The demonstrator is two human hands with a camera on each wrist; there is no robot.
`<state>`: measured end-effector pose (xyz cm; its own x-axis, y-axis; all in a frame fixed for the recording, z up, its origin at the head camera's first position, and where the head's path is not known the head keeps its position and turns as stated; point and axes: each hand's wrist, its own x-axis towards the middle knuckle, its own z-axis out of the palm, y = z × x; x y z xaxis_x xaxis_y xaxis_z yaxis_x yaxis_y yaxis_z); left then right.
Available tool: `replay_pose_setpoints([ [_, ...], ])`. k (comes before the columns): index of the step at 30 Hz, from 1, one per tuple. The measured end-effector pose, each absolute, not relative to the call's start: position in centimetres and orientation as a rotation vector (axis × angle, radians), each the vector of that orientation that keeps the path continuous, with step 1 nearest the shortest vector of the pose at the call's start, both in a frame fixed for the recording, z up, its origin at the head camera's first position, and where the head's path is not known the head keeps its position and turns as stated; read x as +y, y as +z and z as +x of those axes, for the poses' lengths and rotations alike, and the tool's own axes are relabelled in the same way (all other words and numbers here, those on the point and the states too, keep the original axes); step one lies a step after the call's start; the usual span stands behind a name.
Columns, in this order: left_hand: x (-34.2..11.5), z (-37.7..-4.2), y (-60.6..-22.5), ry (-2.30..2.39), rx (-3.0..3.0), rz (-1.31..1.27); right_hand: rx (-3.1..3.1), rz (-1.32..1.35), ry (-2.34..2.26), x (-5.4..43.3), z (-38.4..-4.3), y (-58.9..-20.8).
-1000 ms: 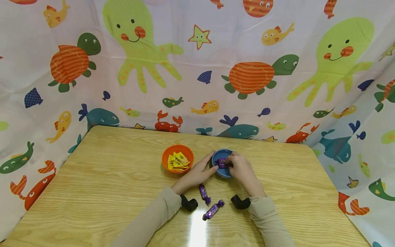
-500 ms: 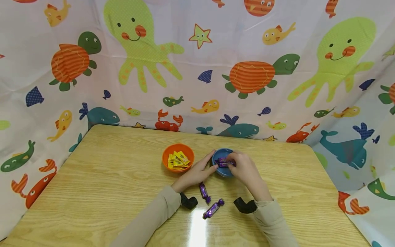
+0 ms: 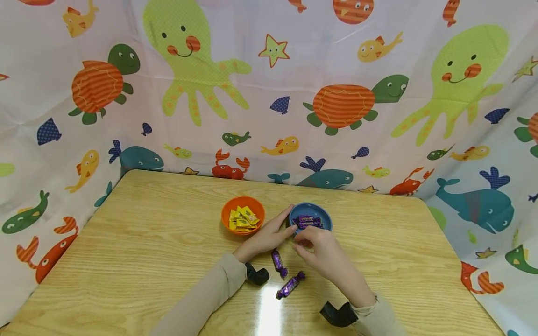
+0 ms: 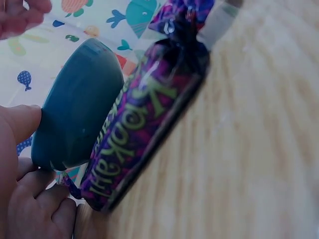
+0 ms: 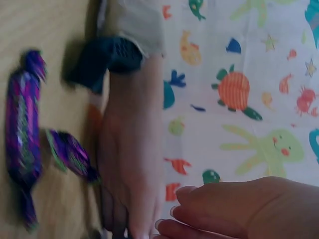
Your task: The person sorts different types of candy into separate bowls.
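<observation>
My left hand (image 3: pixel 269 235) holds the blue bowl (image 3: pixel 322 210) from its left side. In the left wrist view, its thumb (image 4: pixel 20 122) is against the bowl's rim and its fingers (image 4: pixel 45 201) bend around the lower side. Several purple wrapped candies (image 3: pixel 308 219) lie inside the bowl. My right hand (image 3: pixel 323 252) is over the table just in front of the bowl, fingers loosely bent and nothing seen in them. Two more purple candies, one (image 3: pixel 278 263) by my left wrist and one (image 3: pixel 290 285) closer to me, lie on the table.
An orange bowl (image 3: pixel 226 210) with yellow wrapped sweets (image 3: pixel 243 218) stands left of my left hand. A black camera mount (image 3: pixel 257 275) sits on the left wrist, another (image 3: pixel 338 313) on the right. A sea-animal curtain (image 3: pixel 260 102) surrounds the wooden table (image 3: pixel 168 242).
My right hand has let go of a purple candy in the blue bowl and drawn back toward me, out of the bowl. The left hand stays at the bowl.
</observation>
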<state>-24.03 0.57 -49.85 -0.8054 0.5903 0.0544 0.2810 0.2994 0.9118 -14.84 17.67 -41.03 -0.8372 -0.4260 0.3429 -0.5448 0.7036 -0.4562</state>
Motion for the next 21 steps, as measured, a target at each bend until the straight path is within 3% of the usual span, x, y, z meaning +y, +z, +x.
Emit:
replay_pose_setpoints([
  [21, 0.5, -23.9, -49.8, 1.477, 2.31, 0.774, -2.85, 0.651, 0.708, 14.5, -13.1, -46.2],
])
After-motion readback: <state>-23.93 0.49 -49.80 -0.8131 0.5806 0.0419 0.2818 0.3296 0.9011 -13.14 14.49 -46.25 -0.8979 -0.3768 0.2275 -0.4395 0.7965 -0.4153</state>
